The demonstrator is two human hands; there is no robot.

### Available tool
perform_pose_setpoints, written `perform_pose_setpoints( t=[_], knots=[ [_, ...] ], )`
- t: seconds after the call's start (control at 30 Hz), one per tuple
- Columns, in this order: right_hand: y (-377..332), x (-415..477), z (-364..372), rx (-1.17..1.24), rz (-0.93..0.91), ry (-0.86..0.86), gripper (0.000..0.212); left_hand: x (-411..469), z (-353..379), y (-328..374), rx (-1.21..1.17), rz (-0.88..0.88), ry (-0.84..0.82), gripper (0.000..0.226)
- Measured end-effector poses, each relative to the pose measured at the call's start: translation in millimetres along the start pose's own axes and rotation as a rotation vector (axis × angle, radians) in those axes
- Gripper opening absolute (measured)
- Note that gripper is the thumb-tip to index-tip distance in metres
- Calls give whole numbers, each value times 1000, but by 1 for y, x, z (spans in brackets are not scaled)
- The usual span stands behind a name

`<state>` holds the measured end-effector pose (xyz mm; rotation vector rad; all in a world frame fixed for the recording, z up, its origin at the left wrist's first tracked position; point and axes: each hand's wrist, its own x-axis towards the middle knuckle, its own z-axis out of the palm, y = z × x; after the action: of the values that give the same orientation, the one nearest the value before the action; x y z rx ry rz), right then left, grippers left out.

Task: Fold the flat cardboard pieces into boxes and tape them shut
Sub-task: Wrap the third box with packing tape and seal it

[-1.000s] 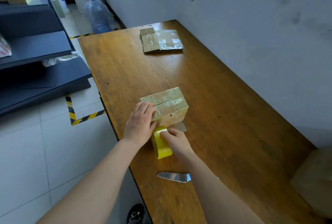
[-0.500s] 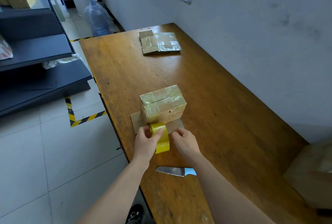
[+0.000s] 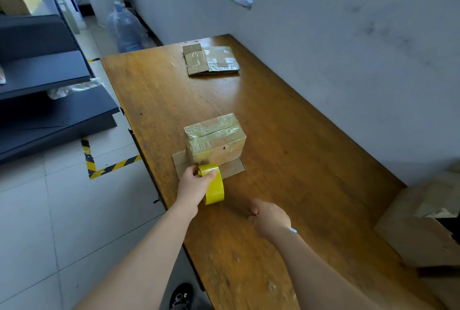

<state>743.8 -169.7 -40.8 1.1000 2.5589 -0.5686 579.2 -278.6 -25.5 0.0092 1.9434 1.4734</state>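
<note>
Wooden table (image 3: 298,160) against grey wall (image 3: 348,48); white tiled floor (image 3: 37,222).

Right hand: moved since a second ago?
Yes. The right hand pulled back from the box toward the person, now over the knife.

A packing or storage room. Dark grey metal shelving (image 3: 49,73) stands on a white tiled floor (image 3: 37,222) marked with yellow-and-black hazard tape (image 3: 114,166). A long wooden tabletop (image 3: 286,160) runs along a bare grey wall (image 3: 348,48). Flattened, taped brown cardboard pieces (image 3: 211,61) lie near its far edge, and a large brown carton (image 3: 423,222) sits at its right edge.
</note>
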Motion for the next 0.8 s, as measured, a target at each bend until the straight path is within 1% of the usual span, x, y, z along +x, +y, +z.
perform_pose_setpoints(
  t=[0.07,0.13,0.2,0.3,0.37,0.47,0.57,0.63,0.7,0.8],
  knots=[
    [1,0,-5,47,89,143,10,0,0,0,29,19,-1,48],
    [-2,1,-14,120,105,328,4,1,0,0,48,32,1,48],
    [-11,4,-24,182,7,499,6,1,1,0,40,33,5,48],
    [-33,10,-42,166,-223,604,9,0,3,-1,52,31,11,48],
    [-49,14,-53,100,-330,624,9,1,5,-1,74,30,13,51],
    [-66,22,-65,-55,-424,630,14,2,6,-2,67,35,28,52],
    [-71,31,-72,-208,-448,575,17,2,6,-2,54,56,65,55],
    [-70,37,-75,-284,-447,498,21,3,6,-3,51,81,85,58],
    [-70,40,-79,-339,-443,452,23,2,5,-5,38,95,87,56],
    [-75,41,-85,-401,-439,428,24,2,3,-8,37,113,87,49]
  ],
)
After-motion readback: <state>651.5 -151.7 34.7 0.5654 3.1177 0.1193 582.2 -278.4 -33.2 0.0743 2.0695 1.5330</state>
